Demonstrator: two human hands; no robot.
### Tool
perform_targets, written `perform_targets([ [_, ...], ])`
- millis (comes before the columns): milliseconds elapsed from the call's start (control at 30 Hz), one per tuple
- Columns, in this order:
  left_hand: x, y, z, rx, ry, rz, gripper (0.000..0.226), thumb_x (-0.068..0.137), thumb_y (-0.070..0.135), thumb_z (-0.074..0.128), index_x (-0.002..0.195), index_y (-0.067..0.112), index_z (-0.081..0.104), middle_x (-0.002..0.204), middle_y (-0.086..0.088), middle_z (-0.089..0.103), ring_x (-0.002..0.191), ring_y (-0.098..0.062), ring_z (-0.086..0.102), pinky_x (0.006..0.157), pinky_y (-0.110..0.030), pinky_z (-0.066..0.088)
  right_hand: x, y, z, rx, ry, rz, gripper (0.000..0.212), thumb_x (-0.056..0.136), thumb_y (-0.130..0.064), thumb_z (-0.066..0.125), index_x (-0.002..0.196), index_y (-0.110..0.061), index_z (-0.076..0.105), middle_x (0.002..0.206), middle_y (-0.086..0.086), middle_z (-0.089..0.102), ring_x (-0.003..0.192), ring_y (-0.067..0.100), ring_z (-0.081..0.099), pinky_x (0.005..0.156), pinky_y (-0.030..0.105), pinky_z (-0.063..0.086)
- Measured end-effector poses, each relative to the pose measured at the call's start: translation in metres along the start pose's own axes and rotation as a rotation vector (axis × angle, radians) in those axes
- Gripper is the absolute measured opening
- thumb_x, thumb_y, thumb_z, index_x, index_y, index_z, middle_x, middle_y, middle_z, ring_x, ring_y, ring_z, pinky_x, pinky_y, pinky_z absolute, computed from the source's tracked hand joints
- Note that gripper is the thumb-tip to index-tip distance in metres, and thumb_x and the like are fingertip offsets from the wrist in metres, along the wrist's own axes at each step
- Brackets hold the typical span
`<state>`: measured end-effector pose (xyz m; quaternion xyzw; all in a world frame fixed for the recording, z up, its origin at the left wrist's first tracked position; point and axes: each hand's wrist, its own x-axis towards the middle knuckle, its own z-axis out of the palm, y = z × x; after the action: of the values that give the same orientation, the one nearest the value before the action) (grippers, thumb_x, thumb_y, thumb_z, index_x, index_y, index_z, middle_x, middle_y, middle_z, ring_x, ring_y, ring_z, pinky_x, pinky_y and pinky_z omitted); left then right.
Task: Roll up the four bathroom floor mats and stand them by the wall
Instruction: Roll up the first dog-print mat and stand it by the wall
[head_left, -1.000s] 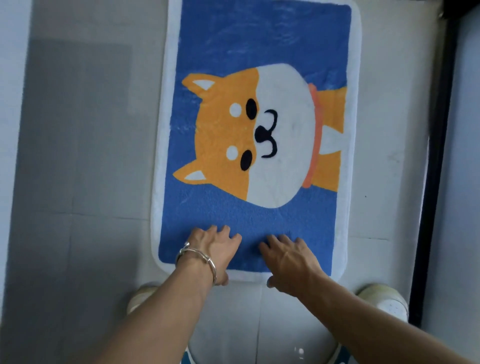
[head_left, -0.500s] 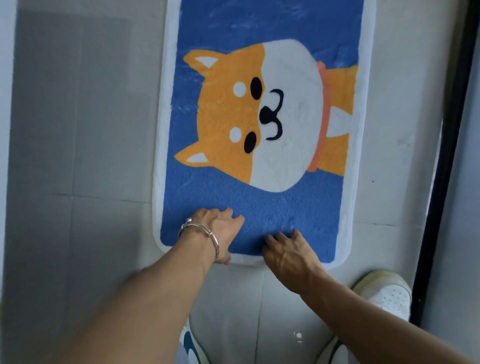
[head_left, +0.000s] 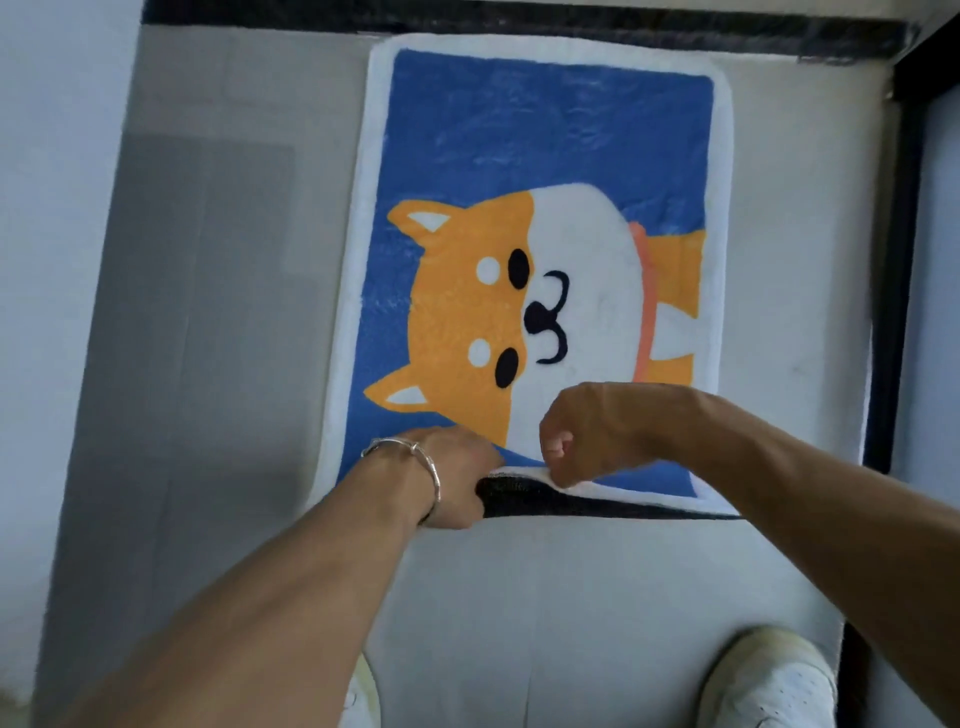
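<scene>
One blue floor mat (head_left: 540, 135) with a white border and an orange-and-white dog picture lies flat on the grey tiled floor. Its near edge is lifted and folded over, showing the dark underside (head_left: 545, 501). My left hand (head_left: 452, 475), with a silver bracelet on the wrist, grips that near edge at the left. My right hand (head_left: 582, 441) pinches the same edge near the middle and holds it up off the floor. No other mats are in view.
A dark threshold strip (head_left: 519, 21) runs along the mat's far end and a dark frame (head_left: 893, 260) down the right. A pale wall (head_left: 47, 208) stands at the left. My white shoes (head_left: 769, 680) are on the tiles near the bottom.
Both hands lay flat on the mat's near end before. Now they have closed on the near edge and lifted it, turning the dark underside up. The view has tilted to show the far end.
</scene>
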<state>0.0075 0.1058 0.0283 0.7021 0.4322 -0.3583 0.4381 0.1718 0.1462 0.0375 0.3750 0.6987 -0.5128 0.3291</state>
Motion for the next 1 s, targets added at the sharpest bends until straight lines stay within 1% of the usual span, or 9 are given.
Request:
perform_targets([
  [100,0.001,-0.007,-0.029,-0.029,0.057,-0.002,0.007,0.085,0.014,0.049,0.083,0.020,0.054,0.074,0.005,0.050,0.075,-0.018,0.051,0.051,-0.024,0.035,-0.003,0.001,-0.021,0.010,0.033,0.040,0.012,0.092,-0.026,0.053,0.097,-0.020,0.062,0.086,-0.011,0.056,0.071,0.007,0.051,0.067,0.023,0.044],
  [233,0.008,-0.006,-0.046,-0.071,-0.054,-0.022,0.006,0.084,0.023,0.062,0.085,0.019,0.066,0.073,0.001,0.054,0.067,-0.017,0.048,0.055,-0.023,0.037,-0.004,-0.006,-0.024,0.231,0.108,0.028,0.026,0.095,-0.034,0.048,0.100,-0.014,0.064,0.099,0.003,0.065,0.091,0.019,0.063,0.082,0.031,0.047],
  [300,0.010,-0.010,-0.051,-0.116,-0.104,-0.046,0.013,0.083,0.034,0.067,0.081,0.021,0.067,0.068,0.003,0.051,0.062,-0.014,0.046,0.055,-0.024,0.036,-0.004,-0.007,-0.020,0.251,0.045,0.016,0.026,0.091,-0.048,0.051,0.095,-0.025,0.061,0.097,-0.006,0.063,0.089,0.013,0.059,0.078,0.028,0.045],
  [400,0.011,-0.023,-0.060,-0.138,-0.089,-0.093,0.032,0.085,0.042,0.065,0.063,0.022,0.054,0.067,0.002,0.047,0.061,-0.014,0.043,0.054,-0.025,0.033,0.003,-0.001,-0.020,0.133,0.010,0.025,0.022,0.093,-0.042,0.053,0.107,-0.027,0.061,0.087,-0.012,0.054,0.085,0.013,0.052,0.065,0.023,0.038],
  [467,0.012,-0.031,-0.067,-0.173,-0.008,-0.108,0.028,0.092,0.040,0.056,0.074,0.019,0.057,0.075,0.000,0.052,0.068,-0.016,0.046,0.059,-0.026,0.036,0.012,0.000,-0.032,0.092,0.065,0.044,0.021,0.095,-0.036,0.051,0.112,-0.026,0.059,0.086,-0.012,0.052,0.086,0.014,0.050,0.064,0.023,0.037],
  [567,0.011,-0.034,-0.071,-0.175,0.139,-0.141,0.023,0.101,0.028,0.040,0.109,0.014,0.055,0.105,-0.008,0.058,0.086,-0.020,0.049,0.072,-0.027,0.037,0.032,-0.007,-0.053,-0.158,0.170,0.102,0.028,0.097,-0.031,0.048,0.122,-0.020,0.054,0.117,0.005,0.059,0.104,0.022,0.056,0.081,0.032,0.044],
  [733,-0.001,-0.043,-0.059,0.037,0.551,-0.160,0.017,0.101,0.027,0.039,0.115,0.018,0.044,0.117,-0.004,0.060,0.104,-0.026,0.059,0.072,-0.033,0.035,0.047,-0.023,-0.054,-0.466,0.477,-0.016,0.036,0.093,-0.024,0.042,0.128,-0.014,0.040,0.119,0.008,0.055,0.110,0.028,0.055,0.089,0.039,0.041],
  [900,-0.017,-0.045,-0.033,0.060,0.668,-0.102,0.025,0.102,0.035,0.030,0.123,0.023,0.038,0.111,-0.006,0.056,0.099,-0.028,0.058,0.076,-0.035,0.036,0.030,-0.017,-0.024,-0.403,0.633,-0.160,0.042,0.097,-0.042,0.028,0.135,-0.024,0.031,0.117,0.002,0.048,0.107,0.022,0.051,0.093,0.036,0.036],
  [1000,-0.015,-0.040,-0.030,0.109,0.693,-0.049,0.029,0.103,0.036,0.028,0.127,0.024,0.039,0.110,-0.006,0.053,0.098,-0.026,0.055,0.076,-0.033,0.034,0.013,-0.010,-0.014,-0.414,0.539,-0.133,0.072,0.085,-0.070,0.027,0.143,-0.029,0.017,0.121,0.000,0.041,0.107,0.020,0.049,0.092,0.033,0.037],
])
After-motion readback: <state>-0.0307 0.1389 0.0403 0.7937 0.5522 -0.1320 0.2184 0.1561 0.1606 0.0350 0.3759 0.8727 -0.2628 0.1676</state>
